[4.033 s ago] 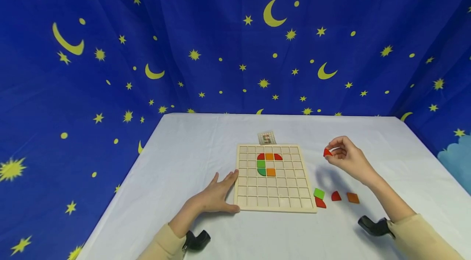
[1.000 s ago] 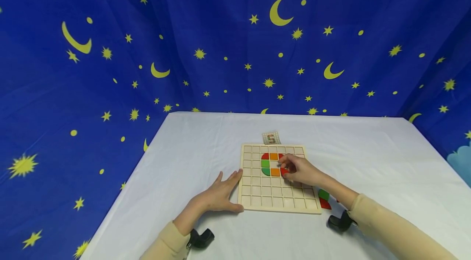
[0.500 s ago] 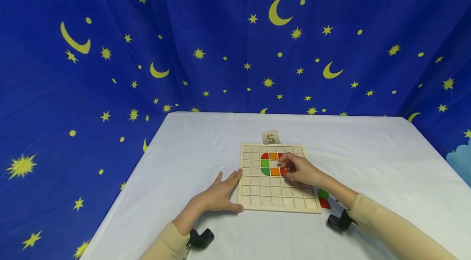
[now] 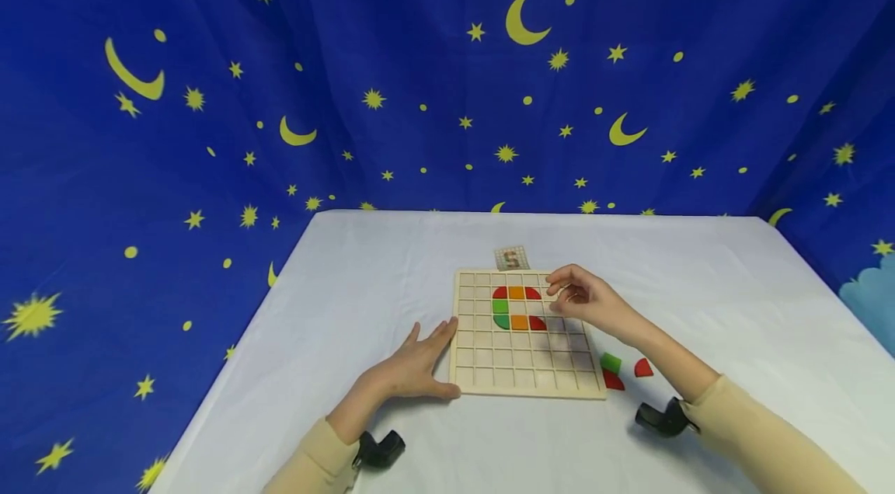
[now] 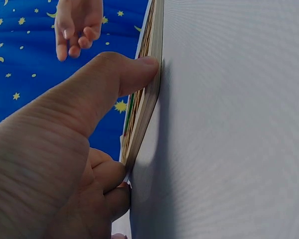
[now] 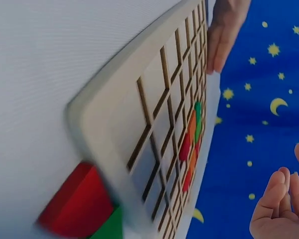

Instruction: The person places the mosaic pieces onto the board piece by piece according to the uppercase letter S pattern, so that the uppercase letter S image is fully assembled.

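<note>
A wooden grid board (image 4: 527, 394) lies on the table with a C-like shape of coloured tiles in its upper cells. That shape has a red quarter-round tile (image 4: 538, 323) at its lower right end, beside an orange square tile (image 4: 519, 322). A green square tile (image 4: 500, 306) sits on its left side. My left hand (image 4: 416, 366) is spread against the board's left side, thumb at the near corner; the left wrist view shows the thumb (image 5: 134, 72) on the edge. Over the board's right part hovers my right hand (image 4: 587, 301), fingers loosely bent, thumb apart, holding nothing.
Right of the board lie a loose green tile (image 4: 611, 363), a red quarter-round (image 4: 613, 380) touching it and another red quarter-round (image 4: 643, 368). A small pattern card (image 4: 512, 258) lies behind the board. A blue curtain (image 4: 419, 74) hangs beyond the table.
My right hand brought a red quarter-round from the right to the board's pattern, let it go there, and has now lifted away up and right. My left hand stays at the board.
</note>
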`<state>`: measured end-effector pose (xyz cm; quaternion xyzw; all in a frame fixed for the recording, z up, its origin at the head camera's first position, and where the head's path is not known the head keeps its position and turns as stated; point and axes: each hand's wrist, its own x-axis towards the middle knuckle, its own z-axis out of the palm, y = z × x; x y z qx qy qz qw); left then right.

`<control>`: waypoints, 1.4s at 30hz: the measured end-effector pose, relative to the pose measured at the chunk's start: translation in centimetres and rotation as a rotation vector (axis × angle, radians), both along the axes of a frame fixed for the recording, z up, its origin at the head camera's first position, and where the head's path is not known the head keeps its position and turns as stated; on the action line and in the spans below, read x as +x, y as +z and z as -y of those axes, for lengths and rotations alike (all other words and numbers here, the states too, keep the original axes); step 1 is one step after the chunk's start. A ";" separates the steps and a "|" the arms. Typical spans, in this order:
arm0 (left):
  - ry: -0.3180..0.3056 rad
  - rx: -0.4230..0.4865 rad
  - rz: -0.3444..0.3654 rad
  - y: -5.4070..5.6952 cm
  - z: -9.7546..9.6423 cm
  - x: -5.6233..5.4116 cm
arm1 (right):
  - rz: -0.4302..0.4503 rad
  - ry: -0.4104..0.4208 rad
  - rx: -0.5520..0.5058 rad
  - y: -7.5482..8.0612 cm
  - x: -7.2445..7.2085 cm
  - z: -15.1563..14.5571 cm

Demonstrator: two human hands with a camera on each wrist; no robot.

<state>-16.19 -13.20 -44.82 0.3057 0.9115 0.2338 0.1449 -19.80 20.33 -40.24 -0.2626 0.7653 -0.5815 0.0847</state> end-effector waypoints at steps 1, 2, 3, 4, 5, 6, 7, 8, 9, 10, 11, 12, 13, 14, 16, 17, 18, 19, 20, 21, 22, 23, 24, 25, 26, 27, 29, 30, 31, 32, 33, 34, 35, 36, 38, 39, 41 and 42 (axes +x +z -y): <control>-0.001 0.000 -0.002 0.0 0.0 0.0 | 0.002 -0.008 -0.004 0.1 0.2 -0.4; -0.002 0.001 0.000 0.0 0.0 0.0 | 0.009 -0.017 -0.008 0.2 0.4 -0.8; -0.002 0.001 0.001 0.0 0.1 0.0 | 0.020 -0.027 -0.013 0.3 0.6 -1.1; -0.005 -0.001 -0.001 0.0 0.1 -0.1 | 0.031 -0.038 -0.015 0.4 0.8 -1.5; -0.003 0.000 -0.001 -0.1 0.1 0.0 | 0.039 -0.049 -0.015 0.5 1.0 -1.8; -0.003 0.001 -0.001 -0.1 0.1 -0.1 | 0.047 -0.059 -0.018 0.6 1.3 -2.2; -0.003 0.002 -0.002 -0.1 0.1 -0.1 | 0.051 -0.068 -0.018 0.7 1.5 -2.5; -0.001 0.002 0.001 -0.1 0.1 -0.1 | 0.054 -0.078 -0.019 0.8 1.7 -2.8; 0.000 0.002 0.000 -0.1 0.1 -0.1 | 0.053 -0.088 -0.019 0.9 1.8 -3.0; 0.002 0.001 0.001 -0.1 0.1 -0.1 | 0.049 -0.097 -0.017 1.0 2.0 -3.3; 0.005 0.003 0.002 -0.1 0.1 -0.1 | 0.044 -0.107 -0.020 1.0 2.1 -3.6; 0.006 0.003 0.000 -0.1 0.1 -0.1 | 0.038 -0.114 -0.020 1.1 2.3 -3.8; 0.006 0.002 -0.003 -0.2 0.1 -0.1 | 0.034 -0.121 -0.020 1.1 2.4 -4.0; 0.007 0.001 -0.004 -0.2 0.2 -0.1 | 0.031 -0.126 -0.022 1.1 2.5 -4.2; 0.007 -0.001 -0.008 -0.2 0.2 -0.1 | 0.026 -0.132 -0.025 1.1 2.8 -4.7; 0.006 0.002 -0.009 -0.2 0.2 -0.1 | 0.027 -0.134 -0.028 1.1 3.0 -4.9; 0.006 0.000 -0.009 -0.2 0.2 -0.1 | 0.031 -0.137 -0.029 1.0 3.2 -5.2; 0.005 -0.001 -0.008 -0.2 0.2 -0.1 | 0.039 -0.141 -0.031 0.9 3.4 -5.4; 0.006 -0.004 -0.006 -0.2 0.3 -0.1 | 0.046 -0.146 -0.029 0.9 3.6 -5.7; 0.007 -0.003 -0.005 -0.2 0.3 0.0 | 0.051 -0.153 -0.025 0.8 3.8 -5.9; 0.008 -0.003 -0.003 -0.3 0.4 0.0 | 0.057 -0.162 -0.020 0.7 4.1 -6.1; 0.009 -0.001 -0.002 -0.3 0.4 0.0 | 0.064 -0.172 -0.015 0.6 4.3 -6.4; 0.011 -0.003 -0.001 -0.3 0.4 0.0 | 0.070 -0.182 -0.006 0.5 4.5 -6.6; 0.013 -0.003 0.000 -0.3 0.5 0.1 | 0.075 -0.192 0.001 0.5 4.6 -6.8; 0.013 0.000 -0.001 -0.3 0.5 0.1 | 0.079 -0.201 0.009 0.4 4.8 -7.0; 0.015 0.002 -0.001 -0.3 0.5 0.1 | 0.084 -0.210 0.016 0.3 4.9 -7.2; 0.017 0.000 0.000 -0.2 0.5 0.1 | 0.103 -0.230 0.032 0.1 5.2 -7.4; 0.018 0.000 0.003 -0.2 0.5 0.1 | 0.113 -0.235 0.043 -0.1 5.3 -7.5; 0.017 0.003 0.002 -0.2 0.5 0.1 | 0.120 -0.240 0.055 -0.2 5.4 -7.6; 0.017 0.008 0.002 -0.2 0.4 0.1 | 0.126 -0.241 0.074 -0.4 5.5 -7.7; 0.018 0.008 0.005 -0.1 0.4 0.1 | 0.138 -0.243 0.093 -0.7 5.6 -7.7; 0.017 0.010 0.005 -0.1 0.3 0.1 | 0.152 -0.247 0.112 -0.9 5.7 -7.8; 0.014 0.013 0.006 -0.1 0.3 0.1 | 0.159 -0.246 0.133 -1.2 5.8 -7.8; 0.012 0.016 0.005 -0.1 0.2 0.1 | 0.160 -0.237 0.146 -1.5 5.8 -7.8; 0.009 0.017 0.005 -0.1 0.1 0.1 | 0.155 -0.233 0.185 -2.1 5.9 -7.9; 0.006 0.015 0.005 -0.1 0.0 0.1 | 0.149 -0.231 0.200 -2.4 6.0 -7.9; 0.002 0.017 0.003 -0.1 -0.1 0.1 | 0.118 -0.227 0.228 -2.8 6.1 -7.9; 0.001 0.016 0.001 -0.1 -0.2 0.1 | 0.103 -0.228 0.246 -3.0 6.2 -7.9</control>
